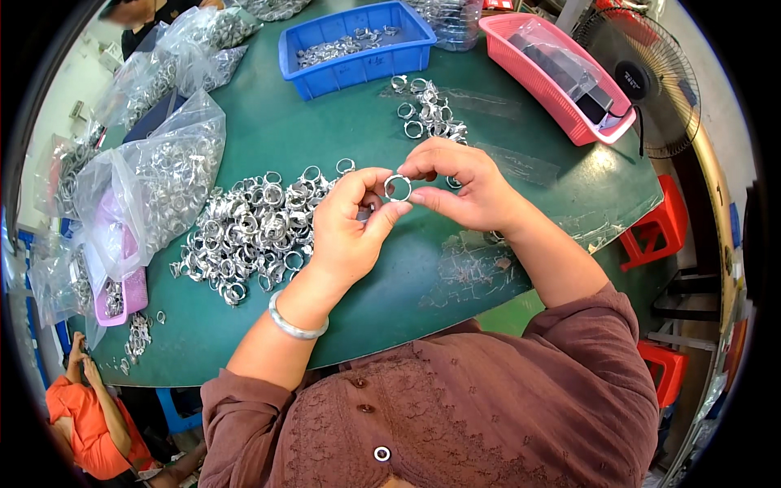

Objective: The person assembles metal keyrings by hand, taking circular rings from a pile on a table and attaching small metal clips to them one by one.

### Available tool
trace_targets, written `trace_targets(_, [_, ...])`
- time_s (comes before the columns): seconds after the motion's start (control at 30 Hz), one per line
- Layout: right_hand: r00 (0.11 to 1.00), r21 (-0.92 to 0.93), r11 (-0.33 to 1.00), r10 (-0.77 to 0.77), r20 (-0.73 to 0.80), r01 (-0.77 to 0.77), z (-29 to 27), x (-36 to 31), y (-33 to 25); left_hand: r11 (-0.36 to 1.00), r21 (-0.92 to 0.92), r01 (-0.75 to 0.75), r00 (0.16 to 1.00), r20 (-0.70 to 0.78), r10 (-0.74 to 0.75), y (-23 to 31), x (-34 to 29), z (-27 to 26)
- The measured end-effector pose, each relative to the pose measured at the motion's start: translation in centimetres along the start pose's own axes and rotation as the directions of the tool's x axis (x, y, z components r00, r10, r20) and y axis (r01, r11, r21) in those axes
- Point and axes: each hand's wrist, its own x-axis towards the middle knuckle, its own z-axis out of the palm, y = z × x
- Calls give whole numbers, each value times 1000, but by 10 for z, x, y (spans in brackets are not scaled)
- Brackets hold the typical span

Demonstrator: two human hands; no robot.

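Note:
Between my two hands, above the green table (390,276), is a small silver metal ring clamp (398,188). My left hand (350,215) pinches its left side with thumb and forefinger. On the opposite side, the thumb and fingertips of my right hand (464,183) grip it too. A big heap of similar metal clamps (252,228) lies beside and behind my left hand. Beyond my right hand is a smaller group of clamps (431,110), partly hidden by the fingers. More metal shows behind the left fingers, too covered to make out.
A blue bin (358,65) with metal pieces stands at the back. To its right are a pink basket (561,89) holding a dark item and a fan (643,77). Plastic bags of metal parts (175,163) and a purple basket (134,276) line the left, near a person in orange (89,423).

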Motion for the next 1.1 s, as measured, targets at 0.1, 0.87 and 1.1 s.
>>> trace_targets(0.1, [1000,20,999,25,5,-25,0,-1,0,994,87,-61,998,-11,62,2,1,-1])
trace_targets(0.87, [967,-732,636,222,-128,-243,-20,6,54,464,-728,504,841,291,-457,8,8,-15])
trace_targets(1.1, [968,-882,444,246,-48,-157,-12,10,49,522,-670,527,832,282,-478,3,7,-18])
